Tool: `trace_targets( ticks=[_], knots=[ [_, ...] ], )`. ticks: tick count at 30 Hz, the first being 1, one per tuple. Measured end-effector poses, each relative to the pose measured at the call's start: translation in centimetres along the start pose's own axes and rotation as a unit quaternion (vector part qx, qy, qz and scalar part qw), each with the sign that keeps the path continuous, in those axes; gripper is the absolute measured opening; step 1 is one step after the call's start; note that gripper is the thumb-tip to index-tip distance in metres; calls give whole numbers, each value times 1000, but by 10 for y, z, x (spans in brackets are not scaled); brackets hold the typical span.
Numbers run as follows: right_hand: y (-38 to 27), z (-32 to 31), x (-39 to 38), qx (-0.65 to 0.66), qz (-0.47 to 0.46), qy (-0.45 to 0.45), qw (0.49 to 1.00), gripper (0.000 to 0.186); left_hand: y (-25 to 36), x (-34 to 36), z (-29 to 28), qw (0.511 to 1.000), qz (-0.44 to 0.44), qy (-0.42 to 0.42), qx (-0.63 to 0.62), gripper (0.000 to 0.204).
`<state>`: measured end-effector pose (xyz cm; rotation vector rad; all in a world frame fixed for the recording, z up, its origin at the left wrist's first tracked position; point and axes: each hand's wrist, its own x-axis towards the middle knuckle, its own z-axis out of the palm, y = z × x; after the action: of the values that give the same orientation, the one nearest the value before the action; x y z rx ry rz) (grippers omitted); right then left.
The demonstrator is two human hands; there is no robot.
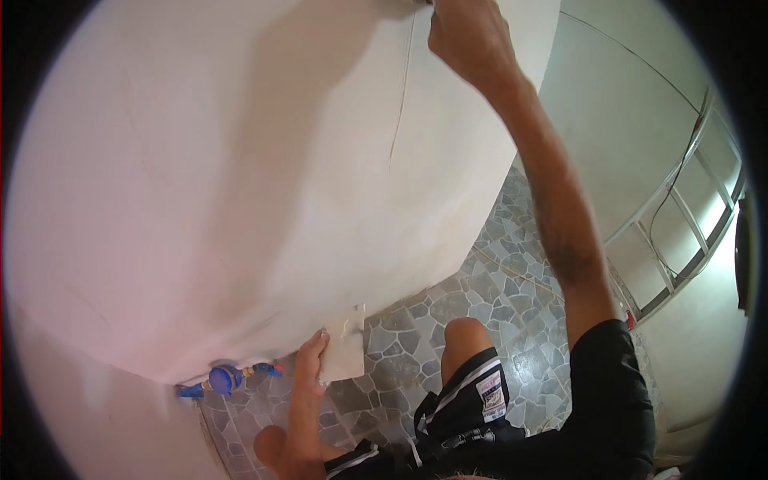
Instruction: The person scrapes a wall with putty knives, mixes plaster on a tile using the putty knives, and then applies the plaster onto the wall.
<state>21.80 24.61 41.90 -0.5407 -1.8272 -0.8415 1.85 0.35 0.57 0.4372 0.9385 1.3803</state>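
My left hand, low near the base of the pale wall, is closed on the edge of a flat off-white board with some smears on it. Far up at the top edge, my right hand is closed in a fist against the wall. Only a sliver of a dark tool shows beside it; the rest is cut off, so its kind is unclear. A thin dark crack-like line runs down the wall from just below that tool.
A blue water meter with pipe fittings sits at the wall's lower left corner. The floor has a grey stone pattern. A metal ladder stands by the right wall, with a thin cable hanging near it.
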Motion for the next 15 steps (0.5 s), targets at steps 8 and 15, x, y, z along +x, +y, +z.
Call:
trace_targets(
  ticks=[8, 15],
  knots=[
    [-62, 52, -194, -3, 4, -36, 999, 53, 7, -11, 7, 1000, -4, 21, -11, 42],
    [-109, 78, -318, 19, 30, -87, 996, 49, 2, -13, -1, 999, 6, 37, -11, 40]
  ],
)
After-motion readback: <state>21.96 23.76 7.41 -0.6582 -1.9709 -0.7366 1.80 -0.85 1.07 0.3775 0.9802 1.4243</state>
